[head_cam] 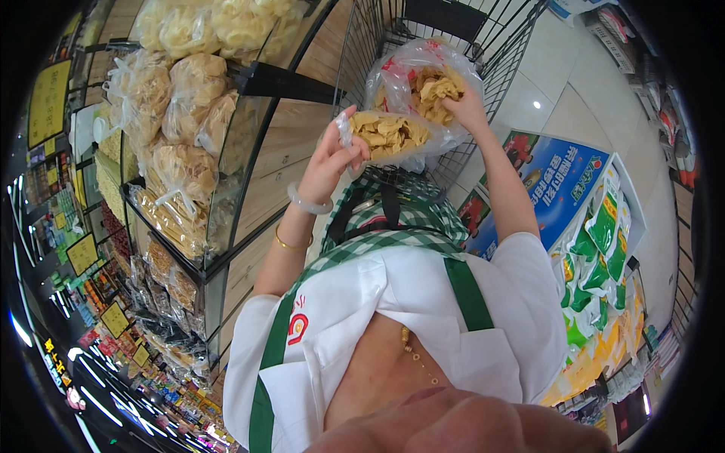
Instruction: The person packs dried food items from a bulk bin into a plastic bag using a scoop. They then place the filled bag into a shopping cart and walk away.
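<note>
My left hand [340, 150] grips the edge of a clear plastic bag [396, 161], with a twist of the film between its fingers. Crinkled, yellow-brown dried food pieces [391, 136], perhaps dried bean curd, fill this bag. Behind it, a larger clear bag with red print [391, 73] lies open in a wire shopping cart [504, 62]. Inside its mouth, my right hand [470, 110] has its fingers closed on a clump of the same dried pieces [436, 93]. The right fingertips are partly hidden by the clump.
A wood-sided display stand [300, 136] with glass panels rises close on the left, stacked with bagged dried goods [192, 102]. At right stands a blue printed display box [558, 175] beside green-and-white packets [600, 243]. Pale floor tiles [555, 90] show beyond the cart.
</note>
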A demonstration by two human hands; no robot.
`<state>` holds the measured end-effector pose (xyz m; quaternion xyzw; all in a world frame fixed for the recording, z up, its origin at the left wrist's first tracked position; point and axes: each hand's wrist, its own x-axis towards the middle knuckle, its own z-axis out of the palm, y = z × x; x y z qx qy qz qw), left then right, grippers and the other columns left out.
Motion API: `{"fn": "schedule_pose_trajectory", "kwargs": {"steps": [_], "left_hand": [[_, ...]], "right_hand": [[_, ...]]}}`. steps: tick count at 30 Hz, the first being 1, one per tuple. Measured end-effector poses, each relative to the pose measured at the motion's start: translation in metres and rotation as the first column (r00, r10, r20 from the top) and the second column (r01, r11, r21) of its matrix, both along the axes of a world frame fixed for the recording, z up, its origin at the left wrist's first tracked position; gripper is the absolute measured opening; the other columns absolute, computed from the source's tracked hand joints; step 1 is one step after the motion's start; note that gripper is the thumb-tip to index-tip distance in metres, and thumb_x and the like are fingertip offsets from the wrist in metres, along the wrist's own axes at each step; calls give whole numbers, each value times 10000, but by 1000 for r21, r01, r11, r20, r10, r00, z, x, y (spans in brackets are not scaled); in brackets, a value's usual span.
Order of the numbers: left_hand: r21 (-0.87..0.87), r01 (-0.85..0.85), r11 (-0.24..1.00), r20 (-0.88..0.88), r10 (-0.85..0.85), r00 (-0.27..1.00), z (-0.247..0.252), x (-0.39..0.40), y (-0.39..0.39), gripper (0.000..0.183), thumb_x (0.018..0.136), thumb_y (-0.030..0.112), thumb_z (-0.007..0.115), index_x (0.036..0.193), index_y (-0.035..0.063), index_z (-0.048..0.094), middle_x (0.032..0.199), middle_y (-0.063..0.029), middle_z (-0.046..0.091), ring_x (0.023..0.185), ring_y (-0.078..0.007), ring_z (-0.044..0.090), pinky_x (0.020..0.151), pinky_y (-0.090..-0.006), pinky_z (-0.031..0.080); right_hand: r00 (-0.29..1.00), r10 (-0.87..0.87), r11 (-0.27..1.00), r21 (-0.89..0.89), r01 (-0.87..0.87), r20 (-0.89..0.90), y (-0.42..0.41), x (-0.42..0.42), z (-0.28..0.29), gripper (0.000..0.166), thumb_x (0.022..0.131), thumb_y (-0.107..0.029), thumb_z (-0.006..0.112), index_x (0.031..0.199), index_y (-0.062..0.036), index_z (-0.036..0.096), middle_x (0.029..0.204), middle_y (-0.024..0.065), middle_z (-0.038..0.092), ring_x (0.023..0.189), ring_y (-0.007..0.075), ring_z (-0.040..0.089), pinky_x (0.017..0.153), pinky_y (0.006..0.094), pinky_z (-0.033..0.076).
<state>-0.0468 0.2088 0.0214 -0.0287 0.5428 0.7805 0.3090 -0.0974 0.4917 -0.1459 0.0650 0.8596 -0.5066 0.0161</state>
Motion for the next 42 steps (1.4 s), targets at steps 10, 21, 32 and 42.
{"fn": "schedule_pose_trajectory", "kwargs": {"steps": [10, 21, 32, 42], "left_hand": [[59, 12, 998, -52, -9, 999, -13, -9, 8, 590, 801, 81, 466, 1331, 78, 207, 790, -55, 511, 643, -90, 395, 631, -220, 333], [50, 214, 976, -114, -207, 972, -25, 14, 36, 640, 812, 64, 477, 1353, 102, 137, 805, -37, 523, 666, -59, 425, 602, -179, 357], [124, -58, 991, -31, 62, 998, 1, -6, -17, 552, 810, 123, 463, 1316, 70, 248, 762, -27, 475, 642, -90, 360, 624, -210, 316], [146, -9, 989, -32, 14, 999, -3, -5, -16, 545, 817, 120, 455, 1315, 56, 243, 754, -27, 472, 632, -92, 357, 629, -212, 318]], "right_hand": [[984, -22, 737, -663, 133, 174, -34, 47, 109, 396, 709, -118, 676, 1057, -40, 504, 938, 22, 577, 829, 105, 544, 689, 243, 451], [716, 683, 714, -341, -611, 148, -128, 42, 25, 424, 664, -250, 644, 1050, -131, 515, 932, 82, 585, 832, 184, 570, 753, 288, 442], [746, 662, 733, 144, -665, 71, -106, 10, 61, 801, 636, -444, 655, 1254, -33, 353, 1179, 213, 457, 1070, 326, 461, 907, 336, 355], [832, 555, 788, 309, -533, 18, -81, 43, 74, 520, 660, -292, 640, 1074, -7, 505, 1123, 155, 489, 1013, 289, 478, 855, 370, 398]]}}
